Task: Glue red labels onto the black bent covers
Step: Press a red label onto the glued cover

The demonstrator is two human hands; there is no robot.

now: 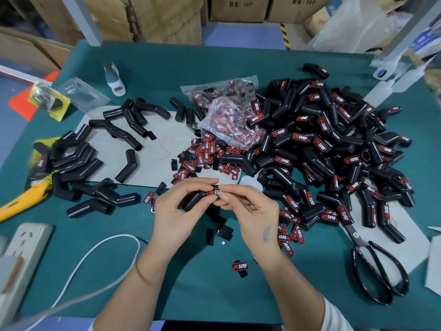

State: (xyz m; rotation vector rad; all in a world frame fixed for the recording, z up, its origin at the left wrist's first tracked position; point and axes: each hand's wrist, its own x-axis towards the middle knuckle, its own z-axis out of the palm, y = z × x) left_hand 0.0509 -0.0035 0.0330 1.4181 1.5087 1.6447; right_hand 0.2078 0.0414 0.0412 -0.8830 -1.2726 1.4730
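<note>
Both hands hold one black bent cover just above the green table, near its front middle. My left hand grips the cover's lower leg. My right hand pinches the upper end, where a red label lies on the cover. Loose red labels are scattered behind the hands, spilling from a clear bag. Unlabelled covers lie at the left. A big heap of labelled covers fills the right.
Black scissors lie at the front right. A glue bottle stands at the back left, squeeze bottles at the back right. A power strip and white cable sit front left, near a yellow knife. Cardboard boxes stand behind the table.
</note>
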